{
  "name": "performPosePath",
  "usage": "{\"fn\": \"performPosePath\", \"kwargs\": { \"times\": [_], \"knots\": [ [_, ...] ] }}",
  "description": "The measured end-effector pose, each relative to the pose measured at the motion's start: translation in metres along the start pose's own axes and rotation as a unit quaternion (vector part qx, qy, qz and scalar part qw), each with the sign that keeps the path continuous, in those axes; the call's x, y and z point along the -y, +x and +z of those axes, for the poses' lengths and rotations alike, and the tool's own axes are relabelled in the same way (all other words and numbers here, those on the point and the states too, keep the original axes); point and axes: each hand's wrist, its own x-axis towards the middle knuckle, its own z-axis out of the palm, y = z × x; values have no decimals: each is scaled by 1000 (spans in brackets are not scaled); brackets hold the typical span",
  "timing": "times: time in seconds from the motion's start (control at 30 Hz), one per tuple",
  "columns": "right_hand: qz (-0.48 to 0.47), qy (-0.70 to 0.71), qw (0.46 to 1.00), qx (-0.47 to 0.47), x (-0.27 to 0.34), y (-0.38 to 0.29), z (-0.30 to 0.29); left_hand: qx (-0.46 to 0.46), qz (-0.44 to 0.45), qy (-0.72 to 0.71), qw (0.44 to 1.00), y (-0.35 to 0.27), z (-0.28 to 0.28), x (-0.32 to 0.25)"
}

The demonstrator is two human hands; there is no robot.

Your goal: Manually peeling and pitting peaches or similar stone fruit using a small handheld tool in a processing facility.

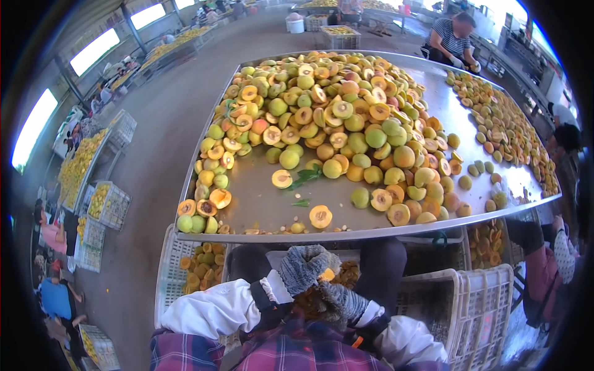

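My left hand (304, 269), in a grey knitted glove, is curled around a piece of orange-yellow stone fruit (327, 274) over my lap. My right hand (342, 299), gloved the same way, is close below the fruit with its fingers bent. Whether it also grips the fruit or a tool is hidden. Beneath my hands, between my knees, a container holds cut fruit (349, 273). Before me is a metal-topped table (260, 204) with a large heap of whole and halved yellow-green stone fruit (325, 111). One halved fruit (320, 216) lies cut face up near the front edge.
Left of my legs is a plastic crate (167, 273) of cut fruit; an open crate (482, 315) stands at right. The table's raised metal rim (371, 234) runs above my knees. Green leaves (306, 176) lie on the tabletop. A person in stripes (450, 41) works at the far right corner.
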Motion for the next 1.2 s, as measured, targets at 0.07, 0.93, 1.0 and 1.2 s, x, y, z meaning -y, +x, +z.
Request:
{"fn": "performPosePath", "kwargs": {
  "times": [0.07, 0.93, 1.0, 1.2],
  "knots": [
    [63, 78, 995, -16, 8, -2, 24, 37, 0, -77, 996, -1, 0, -1],
    [266, 129, 955, -32, -46, -13, 73, -515, 38, -193, 834, -168, -192, 57],
    [295, 130, 945, -58, -52, -9, 75, -575, -70, 129, 805, -181, -224, 54],
    [317, 8, 947, -51, -68, -5, 79, -449, 116, 621, 632, -63, -218, 4]
  ]
}}
